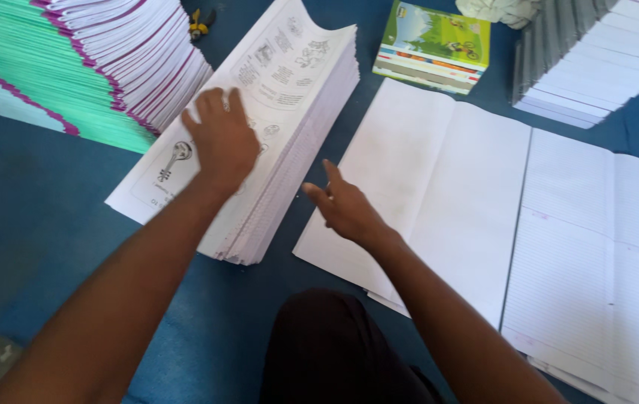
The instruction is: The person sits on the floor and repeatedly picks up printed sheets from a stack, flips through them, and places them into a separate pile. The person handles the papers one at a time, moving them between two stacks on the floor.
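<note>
My left hand (220, 138) rests flat, fingers spread, on top of a thick stack of white printed sheets (289, 82) with black line drawings. My right hand (343, 206) hovers beside the stack's right edge, fingers loosely extended and holding nothing, over the corner of a large open spread of blank white sheets (439, 187). Another open spread of ruled sheets (604, 247) lies to the right of it.
A fanned pile of green and purple-edged covers (72, 67) lies at the upper left. A green illustrated pile of booklets (435, 45) sits at the top centre, grey-white stacks (604, 52) at the upper right. Yellow-handled pliers (199, 26) lie on the blue floor (27, 202). My dark knee (327, 344) is below.
</note>
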